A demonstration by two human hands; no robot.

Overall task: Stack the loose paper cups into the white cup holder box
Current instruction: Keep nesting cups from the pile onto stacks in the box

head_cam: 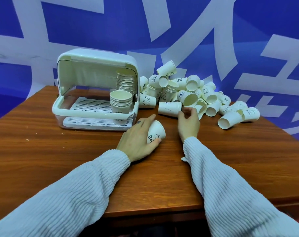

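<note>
The white cup holder box (63,108) stands open on the table's left, with a tall cup stack (125,82) at its back right and a short stack (120,102) in front. A pile of loose paper cups (193,93) lies to its right. My left hand (136,139) grips a white "Bear" cup (155,131) just above the table, index finger stretched out. My right hand (188,122) reaches into the pile's near edge, fingers curled at the rim of a cup lying on its side (169,108).
The wooden table (60,151) runs to a front edge near my sleeves and a right edge past the cups. A blue and white banner wall (162,31) stands close behind the box and pile. One cup (228,120) lies apart at the far right.
</note>
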